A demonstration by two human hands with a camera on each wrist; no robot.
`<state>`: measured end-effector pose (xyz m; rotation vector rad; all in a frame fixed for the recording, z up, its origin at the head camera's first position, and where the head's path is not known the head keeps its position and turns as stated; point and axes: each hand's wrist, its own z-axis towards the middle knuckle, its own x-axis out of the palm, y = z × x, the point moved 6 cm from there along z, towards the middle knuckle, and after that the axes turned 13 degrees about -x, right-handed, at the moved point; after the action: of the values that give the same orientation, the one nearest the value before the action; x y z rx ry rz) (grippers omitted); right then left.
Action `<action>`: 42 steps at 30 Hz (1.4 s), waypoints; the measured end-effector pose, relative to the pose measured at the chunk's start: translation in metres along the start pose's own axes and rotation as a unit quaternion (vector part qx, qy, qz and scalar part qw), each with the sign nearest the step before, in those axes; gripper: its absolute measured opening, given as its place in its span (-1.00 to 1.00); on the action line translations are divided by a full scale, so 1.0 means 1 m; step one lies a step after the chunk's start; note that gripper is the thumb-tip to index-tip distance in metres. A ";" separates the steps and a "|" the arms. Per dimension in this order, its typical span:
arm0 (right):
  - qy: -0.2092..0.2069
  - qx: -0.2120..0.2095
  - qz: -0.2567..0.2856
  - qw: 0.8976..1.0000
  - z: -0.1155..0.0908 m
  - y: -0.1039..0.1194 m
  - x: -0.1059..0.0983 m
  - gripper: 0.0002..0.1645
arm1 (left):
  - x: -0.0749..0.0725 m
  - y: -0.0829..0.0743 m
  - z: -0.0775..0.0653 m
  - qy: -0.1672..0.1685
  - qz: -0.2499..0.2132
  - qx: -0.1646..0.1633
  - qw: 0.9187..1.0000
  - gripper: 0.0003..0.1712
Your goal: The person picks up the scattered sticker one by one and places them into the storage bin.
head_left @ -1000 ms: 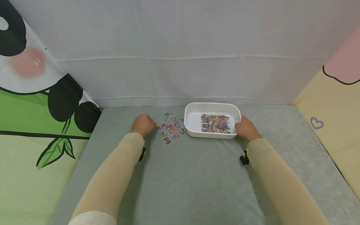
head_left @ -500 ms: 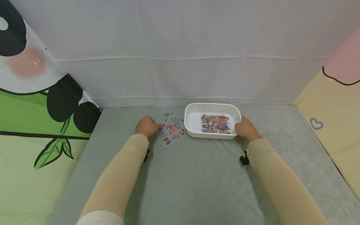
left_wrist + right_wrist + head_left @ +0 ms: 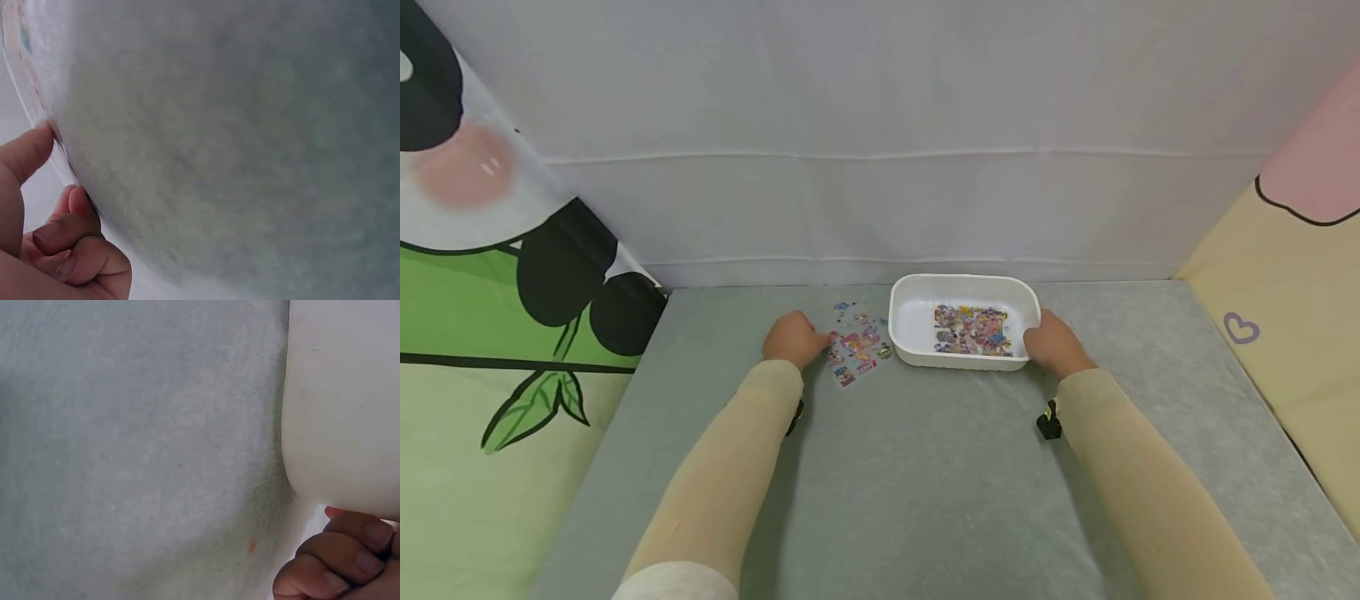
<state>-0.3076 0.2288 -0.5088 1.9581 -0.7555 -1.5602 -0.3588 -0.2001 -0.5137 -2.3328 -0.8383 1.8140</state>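
A clear sheet of colourful cartoon stickers (image 3: 859, 342) lies on the grey table, left of a white plastic tray (image 3: 912, 329). My left hand (image 3: 793, 340) is at the sheet's left edge, its fingertips pinching the edge. In the left wrist view the sheet's transparent rim (image 3: 28, 103) runs between the fingertips, while the other fingers are curled. My right hand (image 3: 1058, 343) grips the tray's right end. The right wrist view shows curled fingers below the tray's outer wall (image 3: 344, 412). Inside the tray lie similar stickers (image 3: 972, 332); how many sheets, I cannot tell.
The grey table (image 3: 910, 475) ends at a white cloth wall (image 3: 880, 208) close behind the tray. Printed cloth panels border both sides, a green one (image 3: 445, 483) on the left and a yellow one (image 3: 1300, 375) on the right.
My left hand has moved a little to the right, from beside the sticker sheet onto its left edge. The right hand stays on the tray, and the tray has hardly shifted.
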 end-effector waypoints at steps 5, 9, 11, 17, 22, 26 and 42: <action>-0.003 0.000 -0.005 1.000 0.001 -0.001 0.001 -0.27 | 0.000 0.001 0.002 0.006 0.007 -0.005 1.000 -0.70; -0.002 0.003 -0.006 1.000 0.001 -0.001 0.001 -0.26 | 0.000 0.004 0.005 0.013 0.004 -0.006 1.000 -0.77; -0.002 0.004 -0.005 1.000 0.001 0.000 0.001 -0.25 | 0.000 0.005 0.006 0.018 -0.003 -0.009 1.000 -0.79; -0.006 0.002 -0.003 1.000 0.000 0.002 0.000 -0.24 | -0.003 0.009 0.008 0.018 -0.021 -0.007 1.000 -0.84; -0.006 0.003 -0.008 1.000 0.000 0.003 0.000 -0.25 | -0.007 0.010 0.008 0.024 -0.045 0.002 0.999 -0.81; -0.002 0.008 -0.011 1.000 -0.001 0.002 0.000 -0.26 | -0.008 0.009 0.008 0.031 -0.055 0.005 0.998 -0.74; -0.004 0.002 -0.005 1.000 0.001 -0.001 0.000 -0.27 | -0.005 -0.009 -0.011 0.073 -0.128 -0.004 0.989 -0.74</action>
<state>-0.3086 0.2296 -0.5092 1.9621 -0.7531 -1.5756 -0.3532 -0.1922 -0.5024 -2.2084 -1.0690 1.5219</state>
